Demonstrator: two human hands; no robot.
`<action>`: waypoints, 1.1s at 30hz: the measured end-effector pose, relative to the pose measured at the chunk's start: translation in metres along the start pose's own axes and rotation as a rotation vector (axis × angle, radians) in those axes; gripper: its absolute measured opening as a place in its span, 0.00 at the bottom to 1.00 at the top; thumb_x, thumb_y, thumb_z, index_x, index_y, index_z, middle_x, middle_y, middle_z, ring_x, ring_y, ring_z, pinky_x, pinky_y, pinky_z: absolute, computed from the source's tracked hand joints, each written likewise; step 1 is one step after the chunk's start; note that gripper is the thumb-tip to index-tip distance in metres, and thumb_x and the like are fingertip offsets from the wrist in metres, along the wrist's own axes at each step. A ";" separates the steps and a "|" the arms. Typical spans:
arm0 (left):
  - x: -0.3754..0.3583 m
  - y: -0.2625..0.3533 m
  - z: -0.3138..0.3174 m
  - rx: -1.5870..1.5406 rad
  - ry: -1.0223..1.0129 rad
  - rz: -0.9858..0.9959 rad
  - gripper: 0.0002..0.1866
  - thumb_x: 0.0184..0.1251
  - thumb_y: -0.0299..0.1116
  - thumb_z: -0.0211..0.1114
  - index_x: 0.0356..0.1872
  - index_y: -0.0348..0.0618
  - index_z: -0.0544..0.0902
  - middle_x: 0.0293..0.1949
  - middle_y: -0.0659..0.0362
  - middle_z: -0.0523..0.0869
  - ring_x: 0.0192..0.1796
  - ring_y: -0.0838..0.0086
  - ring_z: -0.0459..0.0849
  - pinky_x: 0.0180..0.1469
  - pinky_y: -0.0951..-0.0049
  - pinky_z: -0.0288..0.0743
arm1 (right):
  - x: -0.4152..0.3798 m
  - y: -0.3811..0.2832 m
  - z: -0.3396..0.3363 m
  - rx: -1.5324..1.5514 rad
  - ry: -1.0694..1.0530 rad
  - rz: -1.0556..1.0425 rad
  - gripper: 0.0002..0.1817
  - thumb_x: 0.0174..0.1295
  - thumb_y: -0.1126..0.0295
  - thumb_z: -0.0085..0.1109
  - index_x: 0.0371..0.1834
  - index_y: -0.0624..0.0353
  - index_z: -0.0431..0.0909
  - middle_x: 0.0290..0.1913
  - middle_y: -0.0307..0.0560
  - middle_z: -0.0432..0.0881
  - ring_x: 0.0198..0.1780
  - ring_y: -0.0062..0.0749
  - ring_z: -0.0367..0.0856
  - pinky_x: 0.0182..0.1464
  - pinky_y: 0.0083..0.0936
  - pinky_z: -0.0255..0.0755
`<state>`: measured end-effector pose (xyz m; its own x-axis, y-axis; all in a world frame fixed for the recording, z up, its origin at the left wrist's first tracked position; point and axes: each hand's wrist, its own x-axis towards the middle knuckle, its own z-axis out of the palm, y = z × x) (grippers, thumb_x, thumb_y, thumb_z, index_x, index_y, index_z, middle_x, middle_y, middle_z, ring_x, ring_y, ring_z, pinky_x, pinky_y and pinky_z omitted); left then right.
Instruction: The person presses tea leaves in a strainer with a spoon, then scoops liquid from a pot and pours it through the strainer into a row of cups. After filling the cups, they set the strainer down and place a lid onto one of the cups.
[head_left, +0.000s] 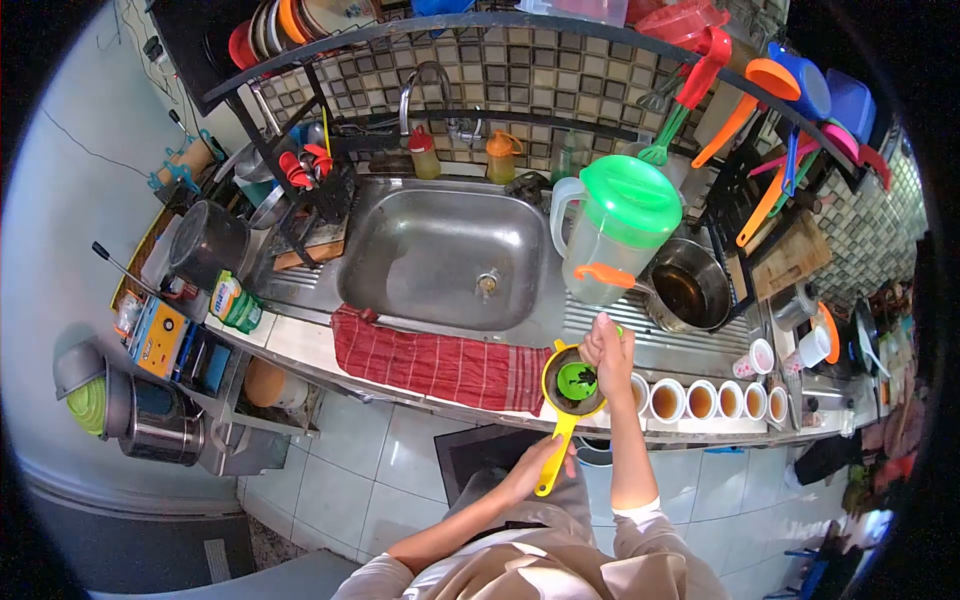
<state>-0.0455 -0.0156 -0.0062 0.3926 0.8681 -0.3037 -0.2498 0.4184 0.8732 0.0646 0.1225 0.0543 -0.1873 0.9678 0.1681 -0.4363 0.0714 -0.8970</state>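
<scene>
My left hand (530, 468) is wrapped round the handle of a yellow strainer (556, 462) near the counter's front edge. Over the strainer's right side, my right hand (608, 352) is closed on a green utensil (577, 381), whose round end lies inside the strainer bowl. Dark residue shows in the bowl. Behind my hands stands a clear pitcher (608, 245) with a green lid. A steel pot (688, 285) with a little dark liquid is to its right. Several white cups (668, 400) of brown liquid line the counter edge right of my right hand.
A steel sink (440, 255) lies behind a red checked cloth (430, 358). Two more cups (760, 356) stand at the right. A black rack (400, 28) arches overhead with hanging utensils. A green pouch (235, 303) and a dark pot (208, 245) are at the left.
</scene>
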 end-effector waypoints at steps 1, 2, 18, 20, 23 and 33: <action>0.000 -0.001 0.000 -0.007 -0.011 0.000 0.22 0.68 0.50 0.36 0.40 0.43 0.71 0.27 0.58 0.78 0.24 0.79 0.72 0.27 0.81 0.65 | 0.001 0.000 0.000 0.004 0.007 0.005 0.23 0.65 0.62 0.42 0.11 0.52 0.55 0.11 0.28 0.51 0.13 0.13 0.46 0.17 0.16 0.42; 0.000 -0.002 -0.001 -0.014 -0.023 0.000 0.21 0.68 0.49 0.37 0.39 0.43 0.71 0.26 0.58 0.78 0.23 0.79 0.71 0.25 0.81 0.64 | 0.002 0.001 -0.001 0.007 0.016 0.009 0.23 0.65 0.62 0.42 0.11 0.52 0.55 0.11 0.28 0.51 0.13 0.13 0.46 0.17 0.17 0.42; 0.026 0.004 -0.004 -0.774 -0.231 -0.242 0.17 0.65 0.49 0.48 0.31 0.45 0.71 0.18 0.62 0.70 0.20 0.79 0.68 0.21 0.82 0.60 | 0.003 0.003 0.003 -0.005 0.023 0.012 0.22 0.65 0.64 0.43 0.11 0.53 0.57 0.11 0.28 0.51 0.13 0.13 0.46 0.16 0.17 0.42; 0.028 0.009 -0.002 -0.818 -0.216 -0.297 0.16 0.65 0.49 0.48 0.29 0.47 0.69 0.15 0.66 0.65 0.16 0.81 0.63 0.18 0.83 0.54 | 0.003 0.004 0.005 0.003 0.037 0.037 0.21 0.65 0.64 0.44 0.11 0.54 0.58 0.12 0.27 0.52 0.13 0.13 0.47 0.16 0.16 0.42; 0.027 0.008 -0.006 -0.919 -0.391 -0.333 0.17 0.65 0.51 0.47 0.28 0.48 0.67 0.12 0.69 0.61 0.13 0.84 0.58 0.16 0.84 0.51 | 0.002 0.006 0.006 -0.036 0.018 0.047 0.21 0.64 0.64 0.44 0.12 0.54 0.57 0.12 0.28 0.51 0.13 0.12 0.46 0.16 0.16 0.42; 0.022 0.015 0.013 -0.909 -0.224 -0.342 0.19 0.64 0.56 0.44 0.28 0.51 0.63 0.12 0.72 0.56 0.12 0.86 0.51 0.16 0.85 0.45 | 0.006 0.004 0.004 -0.048 -0.153 0.164 0.21 0.64 0.63 0.46 0.12 0.53 0.59 0.14 0.26 0.54 0.15 0.11 0.49 0.18 0.16 0.43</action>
<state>-0.0292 0.0067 0.0054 0.7047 0.6316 -0.3234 -0.6381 0.7634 0.1005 0.0586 0.1275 0.0536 -0.3853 0.9198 0.0749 -0.3472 -0.0692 -0.9352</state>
